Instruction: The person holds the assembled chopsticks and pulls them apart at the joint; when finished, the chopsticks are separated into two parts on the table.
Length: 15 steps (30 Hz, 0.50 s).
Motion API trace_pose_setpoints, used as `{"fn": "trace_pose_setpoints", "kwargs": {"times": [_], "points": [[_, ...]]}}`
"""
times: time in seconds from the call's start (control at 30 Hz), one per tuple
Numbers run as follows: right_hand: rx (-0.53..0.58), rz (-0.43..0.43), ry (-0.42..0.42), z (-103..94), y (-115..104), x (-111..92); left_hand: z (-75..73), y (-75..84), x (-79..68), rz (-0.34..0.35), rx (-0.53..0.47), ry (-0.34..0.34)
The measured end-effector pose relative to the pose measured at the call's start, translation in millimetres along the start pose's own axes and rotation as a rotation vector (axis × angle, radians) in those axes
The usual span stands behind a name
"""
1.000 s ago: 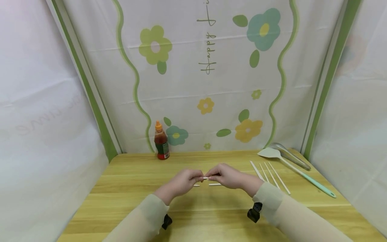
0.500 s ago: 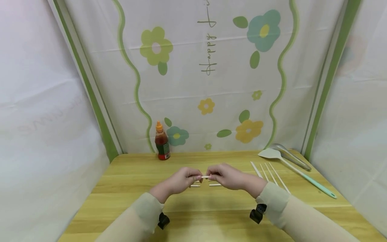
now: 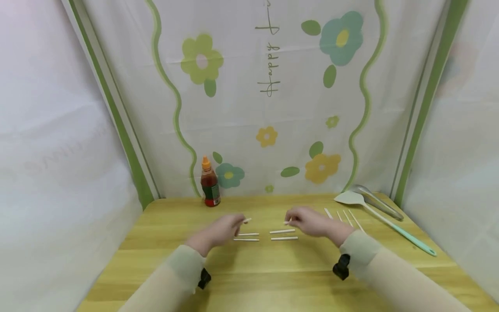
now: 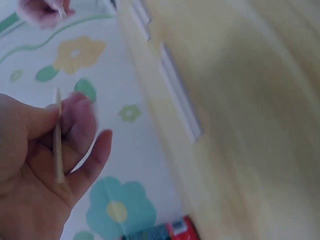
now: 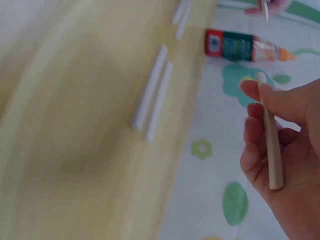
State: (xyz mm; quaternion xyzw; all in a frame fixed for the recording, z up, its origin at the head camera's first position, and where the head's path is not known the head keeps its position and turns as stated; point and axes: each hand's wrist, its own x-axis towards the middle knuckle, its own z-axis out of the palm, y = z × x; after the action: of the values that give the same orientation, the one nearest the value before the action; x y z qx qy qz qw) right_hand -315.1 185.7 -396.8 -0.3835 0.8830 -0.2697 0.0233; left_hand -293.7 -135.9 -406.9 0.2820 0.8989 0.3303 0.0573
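My left hand (image 3: 223, 230) pinches a short half of a pale wooden chopstick (image 4: 58, 145) between thumb and fingers, above the table. Opposite it, my right hand (image 3: 309, 222) holds another chopstick half (image 5: 271, 147), its lower end lying against the palm in the right wrist view. A gap separates the two hands. On the wood below lie more short halves: one pair (image 3: 247, 234) by the left hand and a second pair (image 3: 283, 238) by the right, roughly parallel to the table's back edge.
Several long chopsticks (image 3: 356, 222) lie on the wooden table right of my right hand, partly covered by it. Beyond them are a spatula (image 3: 405, 234) with a mint handle and metal tongs (image 3: 380, 206). A sauce bottle (image 3: 211, 190) stands at the back left, before a flowered curtain (image 3: 241, 108).
My hands were together on one stick; now they are apart, left hand moved left, right hand moved right, each with a half. The pairs on the table have come into fuller view.
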Motion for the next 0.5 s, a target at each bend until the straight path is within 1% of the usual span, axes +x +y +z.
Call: {"fn": "trace_pose_setpoints", "kwargs": {"times": [0.07, 0.1, 0.17, 0.23, 0.27, 0.37, 0.5], "points": [[0.017, 0.007, -0.040, 15.8, 1.0, 3.9, 14.3, -2.2, 5.0, 0.018, 0.070, -0.050], [0.014, 0.016, -0.048, 23.6, 1.2, 5.3, 21.5, -4.2, 6.9, 0.036, 0.129, -0.053], [0.005, 0.055, -0.047, 37.2, 0.4, 7.0, 32.9, -8.4, 9.7, 0.045, 0.241, -0.048], [-0.029, 0.084, -0.047, 47.7, -1.3, 8.0, 40.8, -13.0, 11.0, 0.052, 0.352, -0.036], [-0.054, 0.091, -0.051, 52.2, -2.2, 8.4, 43.5, -15.0, 11.5, 0.053, 0.391, -0.032], [-0.113, 0.096, -0.066, 61.7, -4.6, 9.2, 47.9, -19.3, 11.7, 0.042, 0.448, -0.032], [-0.172, 0.120, -0.069, 68.0, -5.5, 10.3, 49.4, -20.7, 12.4, 0.049, 0.454, -0.019]]}}
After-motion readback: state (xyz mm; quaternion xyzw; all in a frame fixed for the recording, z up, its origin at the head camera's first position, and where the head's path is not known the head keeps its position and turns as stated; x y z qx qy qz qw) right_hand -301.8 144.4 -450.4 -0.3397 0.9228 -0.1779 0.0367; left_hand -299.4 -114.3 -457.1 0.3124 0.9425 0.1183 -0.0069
